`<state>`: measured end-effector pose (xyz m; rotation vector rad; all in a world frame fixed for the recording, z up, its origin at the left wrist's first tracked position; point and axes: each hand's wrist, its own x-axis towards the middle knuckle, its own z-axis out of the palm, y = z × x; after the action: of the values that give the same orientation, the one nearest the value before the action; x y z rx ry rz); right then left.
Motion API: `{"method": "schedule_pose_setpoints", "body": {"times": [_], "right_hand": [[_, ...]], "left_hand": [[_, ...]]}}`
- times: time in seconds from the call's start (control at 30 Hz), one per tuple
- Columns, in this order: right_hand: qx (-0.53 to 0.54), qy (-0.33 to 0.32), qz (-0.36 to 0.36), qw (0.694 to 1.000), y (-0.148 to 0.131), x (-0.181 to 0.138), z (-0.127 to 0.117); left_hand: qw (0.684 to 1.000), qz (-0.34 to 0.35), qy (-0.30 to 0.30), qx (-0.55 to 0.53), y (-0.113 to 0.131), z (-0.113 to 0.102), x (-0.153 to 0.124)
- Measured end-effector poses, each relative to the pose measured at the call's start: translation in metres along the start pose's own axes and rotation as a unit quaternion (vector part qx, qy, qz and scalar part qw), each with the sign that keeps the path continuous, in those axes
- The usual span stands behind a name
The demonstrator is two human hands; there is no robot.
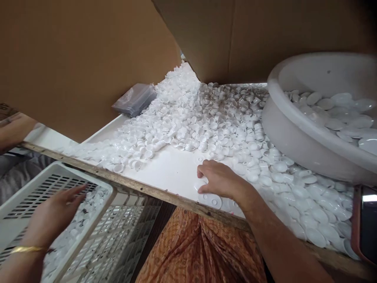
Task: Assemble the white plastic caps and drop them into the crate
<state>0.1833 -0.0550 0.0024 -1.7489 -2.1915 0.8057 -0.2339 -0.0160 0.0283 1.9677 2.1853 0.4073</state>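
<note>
My right hand (219, 179) is low over the white table top near its front edge. Its thumb and fingers curve around a small white plastic disc (199, 184), shaped like a toy saucer. Under and beside the thumb lie more flat white discs (212, 201) with ring marks. Over the white plastic basket (106, 192) on the left is my left hand (55, 212), its fingers stretched out and nothing visible in them. Many small white pieces (79, 226) lie in that basket, partly hidden by the hand.
A large heap of small white cup-like pieces (188, 122) covers the table's back. On the right stands a wide white tub (273, 129) holding oval white pieces, with a phone (365, 224) below it. Cardboard sheets (88, 59) wall the back. Another person's arm (17, 129) shows at far left.
</note>
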Motion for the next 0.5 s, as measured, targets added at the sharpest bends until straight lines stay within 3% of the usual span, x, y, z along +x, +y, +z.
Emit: {"method": "schedule_pose_setpoints", "body": {"times": [0.1, 0.23, 0.37, 0.5], "right_hand": [[-0.01, -0.007, -0.027, 1.0, -0.006, 0.0, 0.008], [0.07, -0.009, -0.035, 0.997, -0.002, 0.0, 0.006], [0.234, 0.042, 0.031, 0.971, 0.001, 0.006, 0.003], [0.39, 0.102, 0.114, 0.908, 0.0, 0.011, 0.004]], "left_hand": [[0.985, 0.162, 0.039, -0.037, 0.085, 0.036, -0.007], [0.928, 0.359, -0.04, -0.086, 0.183, 0.087, -0.002], [0.924, 0.383, 0.0, 0.007, 0.231, 0.116, 0.017], [0.927, 0.366, 0.025, 0.08, 0.245, 0.128, 0.034]]}}
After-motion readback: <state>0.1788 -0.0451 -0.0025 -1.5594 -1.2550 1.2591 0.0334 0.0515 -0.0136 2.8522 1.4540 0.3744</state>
